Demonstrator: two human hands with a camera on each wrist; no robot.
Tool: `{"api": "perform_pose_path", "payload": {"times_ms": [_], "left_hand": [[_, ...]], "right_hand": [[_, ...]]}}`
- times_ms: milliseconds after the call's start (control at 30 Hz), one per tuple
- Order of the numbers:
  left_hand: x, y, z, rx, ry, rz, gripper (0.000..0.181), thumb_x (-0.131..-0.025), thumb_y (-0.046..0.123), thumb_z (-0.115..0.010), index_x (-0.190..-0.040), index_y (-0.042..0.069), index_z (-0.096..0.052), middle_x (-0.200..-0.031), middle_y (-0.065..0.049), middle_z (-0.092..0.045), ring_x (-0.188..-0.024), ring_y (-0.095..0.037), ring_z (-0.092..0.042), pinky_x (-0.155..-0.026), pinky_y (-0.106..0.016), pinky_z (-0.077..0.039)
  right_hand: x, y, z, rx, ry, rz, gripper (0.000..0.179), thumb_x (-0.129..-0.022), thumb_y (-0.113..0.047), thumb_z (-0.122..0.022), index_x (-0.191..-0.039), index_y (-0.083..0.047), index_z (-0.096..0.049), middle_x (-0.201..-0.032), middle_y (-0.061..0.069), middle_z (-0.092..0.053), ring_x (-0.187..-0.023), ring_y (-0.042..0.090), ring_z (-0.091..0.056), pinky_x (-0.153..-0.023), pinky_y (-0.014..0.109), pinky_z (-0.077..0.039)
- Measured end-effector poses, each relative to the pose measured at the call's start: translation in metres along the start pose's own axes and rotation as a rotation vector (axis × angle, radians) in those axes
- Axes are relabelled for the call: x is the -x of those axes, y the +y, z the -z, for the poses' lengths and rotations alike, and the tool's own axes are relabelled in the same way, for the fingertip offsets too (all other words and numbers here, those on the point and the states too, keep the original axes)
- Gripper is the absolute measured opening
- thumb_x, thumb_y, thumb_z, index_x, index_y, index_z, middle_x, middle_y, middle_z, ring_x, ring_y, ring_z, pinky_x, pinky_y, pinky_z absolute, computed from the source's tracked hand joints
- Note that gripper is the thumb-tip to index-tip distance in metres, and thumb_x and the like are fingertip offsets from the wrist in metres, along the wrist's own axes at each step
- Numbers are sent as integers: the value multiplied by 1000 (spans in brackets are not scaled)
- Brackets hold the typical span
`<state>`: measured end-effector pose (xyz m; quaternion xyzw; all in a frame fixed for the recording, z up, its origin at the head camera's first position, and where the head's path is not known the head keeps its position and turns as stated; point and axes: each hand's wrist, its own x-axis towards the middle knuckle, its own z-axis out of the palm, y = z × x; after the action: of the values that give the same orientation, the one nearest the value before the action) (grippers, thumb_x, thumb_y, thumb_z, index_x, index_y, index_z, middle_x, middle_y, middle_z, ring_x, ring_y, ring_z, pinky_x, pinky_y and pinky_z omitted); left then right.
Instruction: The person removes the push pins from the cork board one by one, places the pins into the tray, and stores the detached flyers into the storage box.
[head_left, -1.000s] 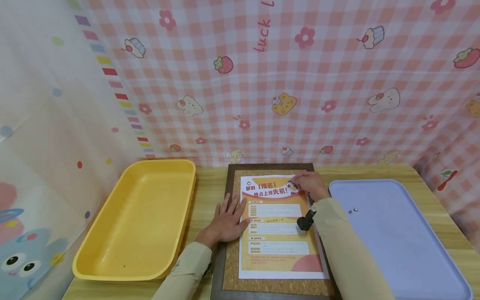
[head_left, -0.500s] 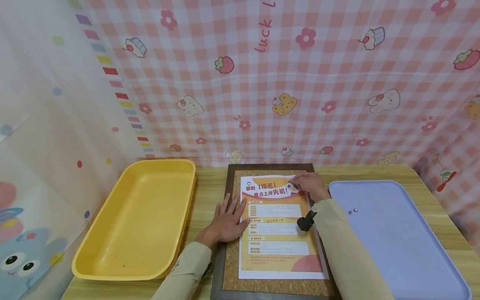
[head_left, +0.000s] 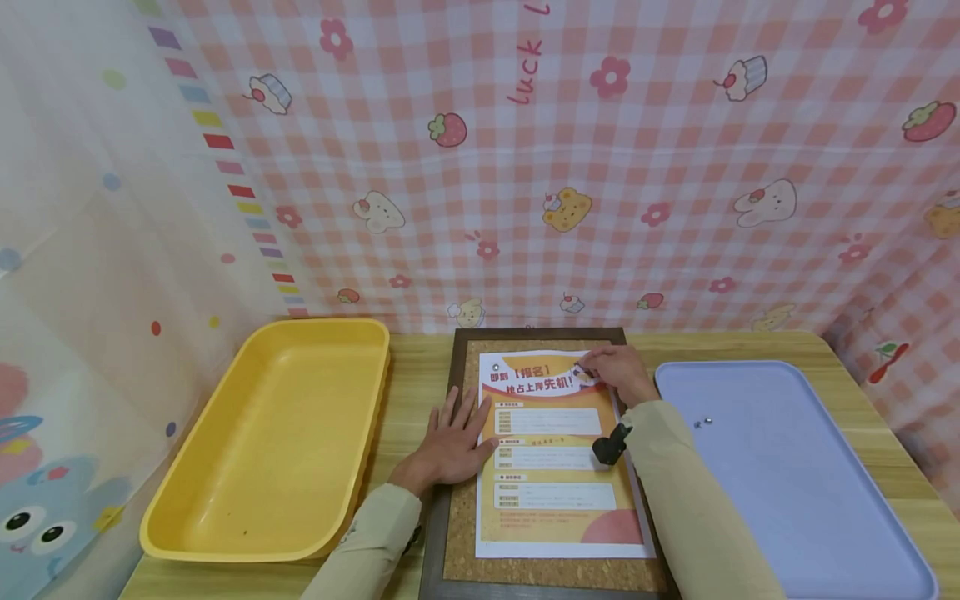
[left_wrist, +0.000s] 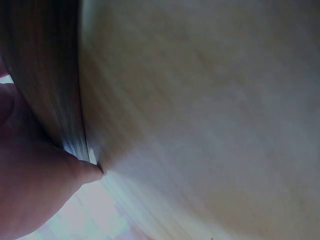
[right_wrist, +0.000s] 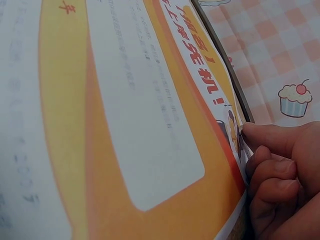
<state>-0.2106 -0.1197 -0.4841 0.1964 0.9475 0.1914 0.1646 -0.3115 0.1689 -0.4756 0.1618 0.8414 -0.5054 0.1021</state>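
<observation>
A printed orange-and-white sheet (head_left: 555, 492) lies on a cork board (head_left: 585, 571) with a dark wooden frame (head_left: 540, 334). My left hand (head_left: 453, 446) rests with spread fingers across the frame's left side and the sheet's left edge; in the left wrist view, part of this hand (left_wrist: 40, 185) lies against the frame. At the sheet's top right corner, my right hand (head_left: 618, 371) presses a small pin (right_wrist: 241, 131), mostly hidden by the fingertip. Its other fingers (right_wrist: 272, 172) are curled. A silver pin (head_left: 496, 367) sits in the sheet's top left corner.
A yellow tray (head_left: 281, 433) stands left of the board. On the right lies a lilac tray (head_left: 795, 483) bearing small silver pins (head_left: 708, 421). The wooden table (head_left: 408, 358) meets a pink checked cloth (head_left: 525, 167) behind the board.
Both hands stay in the same places on the board. The head view has shifted very slightly; nothing else visibly moves.
</observation>
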Motion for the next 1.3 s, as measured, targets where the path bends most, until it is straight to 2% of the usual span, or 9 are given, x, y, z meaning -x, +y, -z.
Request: {"api": "perform_pose_path", "payload": {"times_ms": [300, 533, 733, 1033, 1300], "left_hand": [[-1, 0, 0, -6, -1, 8, 66, -107, 45, -32, -161, 15, -9, -167, -10, 5, -151, -34, 14, -118, -62, 1], [0, 0, 0, -4, 0, 3, 66, -107, 45, -33, -161, 15, -10, -167, -10, 5, -151, -35, 14, -118, -63, 1], [0, 0, 0, -12, 3, 1, 66, -107, 45, -32, -161, 15, -10, -167, -10, 5, -151, -35, 14, -118, -63, 1], [0, -1, -1, -15, 6, -3, 66, -107, 44, -32, -161, 14, -10, -167, -11, 4, -151, -36, 13, -118, -63, 1], [0, 0, -1, -10, 9, -6, 66, -107, 43, -34, -161, 13, -11, -167, -12, 2, -151, -37, 13, -118, -63, 1]], "right_hand": [[1, -1, -1, 1, 3, 1, 22, -96, -16, -62, -110, -4, -74, -105, 11, -64, -89, 23, -53, -67, 28, -39], [3, 0, 1, -1, -13, 19, 21, -95, -17, -63, -109, -5, -74, -102, 9, -65, -85, 22, -52, -66, 28, -39], [2, 2, 1, -11, -30, 30, 20, -95, -19, -65, -106, -8, -76, -109, 9, -66, -89, 22, -52, -67, 28, -39], [3, 6, 3, -42, -58, 47, 18, -96, -21, -64, -104, -10, -76, -104, 5, -65, -81, 19, -52, -64, 28, -39], [5, 6, 3, -61, -52, 69, 18, -96, -22, -66, -103, -9, -75, -108, 6, -66, -82, 19, -52, -63, 28, -38]]}}
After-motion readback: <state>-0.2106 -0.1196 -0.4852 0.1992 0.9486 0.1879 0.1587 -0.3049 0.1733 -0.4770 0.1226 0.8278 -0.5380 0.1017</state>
